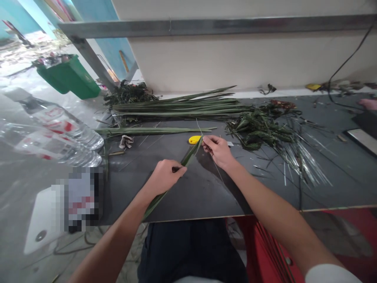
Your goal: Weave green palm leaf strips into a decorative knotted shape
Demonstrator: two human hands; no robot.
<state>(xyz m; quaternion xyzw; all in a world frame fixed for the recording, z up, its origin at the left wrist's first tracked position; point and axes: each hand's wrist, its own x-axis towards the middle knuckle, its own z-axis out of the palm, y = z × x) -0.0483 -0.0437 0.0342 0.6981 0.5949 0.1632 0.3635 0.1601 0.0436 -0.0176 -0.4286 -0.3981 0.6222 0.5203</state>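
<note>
A long green leaf strip (191, 155) runs slantwise over the dark table. My left hand (168, 175) is closed around its middle, and the lower part passes beneath my left wrist toward the table's front edge. At the strip's upper tip, my right hand (217, 150) pinches it between thumb and fingers. A thin strand sticks up from that pinch, and another hangs below toward the table. Just left of the right fingertips lies a small yellow tool (194, 140).
Long green leaves (176, 107) lie along the table's back, with woven leaf pieces (256, 127) and clear thin sticks (306, 165) at right. Two plastic bottles (67, 122) stand at left. Beyond them is a green bin (69, 76). A metal bar (206, 26) crosses above.
</note>
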